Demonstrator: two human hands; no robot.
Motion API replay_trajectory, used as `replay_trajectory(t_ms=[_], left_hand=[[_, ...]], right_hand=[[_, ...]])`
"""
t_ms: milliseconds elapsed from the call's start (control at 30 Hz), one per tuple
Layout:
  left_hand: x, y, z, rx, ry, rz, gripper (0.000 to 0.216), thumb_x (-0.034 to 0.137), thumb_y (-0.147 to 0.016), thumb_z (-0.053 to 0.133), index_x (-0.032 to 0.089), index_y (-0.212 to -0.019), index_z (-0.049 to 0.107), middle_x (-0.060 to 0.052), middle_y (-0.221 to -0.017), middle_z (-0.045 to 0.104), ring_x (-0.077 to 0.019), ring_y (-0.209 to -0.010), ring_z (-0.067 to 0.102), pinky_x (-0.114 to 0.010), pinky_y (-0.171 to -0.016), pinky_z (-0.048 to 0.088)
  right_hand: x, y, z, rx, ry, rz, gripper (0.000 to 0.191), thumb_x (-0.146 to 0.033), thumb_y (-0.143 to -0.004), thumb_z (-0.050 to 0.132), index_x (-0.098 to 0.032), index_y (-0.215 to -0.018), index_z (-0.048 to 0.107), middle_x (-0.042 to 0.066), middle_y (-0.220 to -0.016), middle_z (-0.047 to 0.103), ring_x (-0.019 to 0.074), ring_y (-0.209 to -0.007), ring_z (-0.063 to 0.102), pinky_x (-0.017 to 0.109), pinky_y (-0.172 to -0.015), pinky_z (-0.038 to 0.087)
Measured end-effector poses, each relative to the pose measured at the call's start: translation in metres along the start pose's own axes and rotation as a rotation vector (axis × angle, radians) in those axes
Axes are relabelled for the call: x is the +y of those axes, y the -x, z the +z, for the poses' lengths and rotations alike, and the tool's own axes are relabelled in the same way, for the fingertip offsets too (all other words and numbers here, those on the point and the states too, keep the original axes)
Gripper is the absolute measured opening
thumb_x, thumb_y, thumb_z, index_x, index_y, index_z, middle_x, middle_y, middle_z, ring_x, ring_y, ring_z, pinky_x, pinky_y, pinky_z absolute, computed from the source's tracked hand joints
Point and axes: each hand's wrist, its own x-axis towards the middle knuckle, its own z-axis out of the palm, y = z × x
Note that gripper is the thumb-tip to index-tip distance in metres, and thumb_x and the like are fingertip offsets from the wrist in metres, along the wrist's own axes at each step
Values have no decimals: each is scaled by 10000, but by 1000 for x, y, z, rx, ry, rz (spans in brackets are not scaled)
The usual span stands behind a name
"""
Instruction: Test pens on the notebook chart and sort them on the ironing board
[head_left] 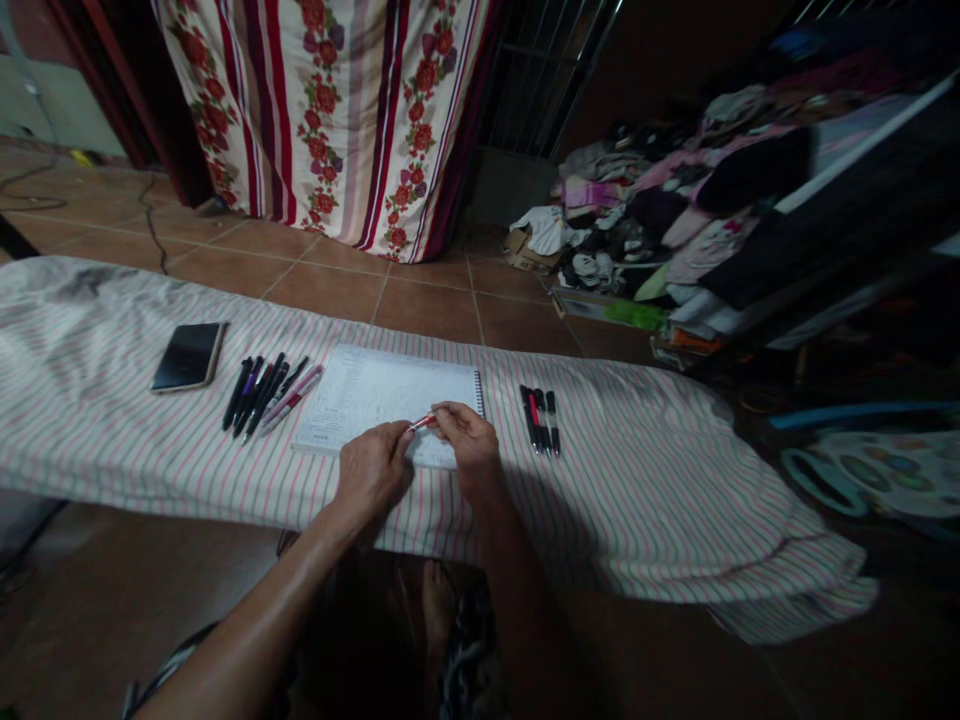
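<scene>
Both hands meet over the lower edge of a spiral notebook [405, 385] lying on the striped cloth. Between them is a red and silver pen [424, 421], held nearly level. My left hand [375, 465] pinches its left end, and my right hand [465, 438] grips the right end with fingers closed. To the left of the notebook lies a loose bunch of pens [259, 395], mostly black, with pinkish ones at the right side. On the other side several pens [540, 420] rest side by side, one of them red.
A dark-screened phone [189, 356] lies at the left of the striped cloth [637, 480], which covers a long, low surface. Beyond it are a tiled floor [431, 305], a floral curtain [322, 120] and a heap of clothes [660, 200] at the right.
</scene>
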Motion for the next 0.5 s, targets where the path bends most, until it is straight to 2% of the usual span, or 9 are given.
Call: replay_trajectory(t_ms=[167, 267, 367, 500], left_hand=[[-3, 0, -1, 53, -61, 10, 332, 347, -898, 332, 243, -1064, 600, -31, -918, 683, -168, -851, 620, -238, -662, 402], [-4, 1, -2, 71, -119, 51, 341, 342, -905, 314, 240, -1075, 590, -34, -893, 671, -166, -836, 614, -237, -644, 397], [-2, 3, -3, 68, -164, 72, 339, 334, -905, 306, 243, -1078, 584, -30, -845, 656, -169, -816, 608, -239, -615, 389], [0, 4, -4, 39, -179, 45, 333, 328, -902, 311, 247, -1070, 587, -31, -850, 657, -172, -807, 612, -239, -602, 384]], right_hand=[[-7, 5, 3, -63, -149, 132, 351, -432, -637, 683, -182, -878, 635, 29, -775, 664, 136, -701, 614, 274, -654, 474], [-7, 5, 5, -25, -194, 190, 354, -425, -575, 737, -167, -782, 609, 22, -720, 660, 120, -659, 610, 263, -654, 481], [-3, 1, 3, 23, -124, 236, 358, -442, -526, 756, -158, -666, 591, 14, -624, 633, 113, -590, 587, 236, -565, 455], [1, -2, 0, 39, -49, 196, 348, -443, -522, 752, -151, -654, 616, 6, -577, 615, 100, -530, 545, 226, -512, 413]])
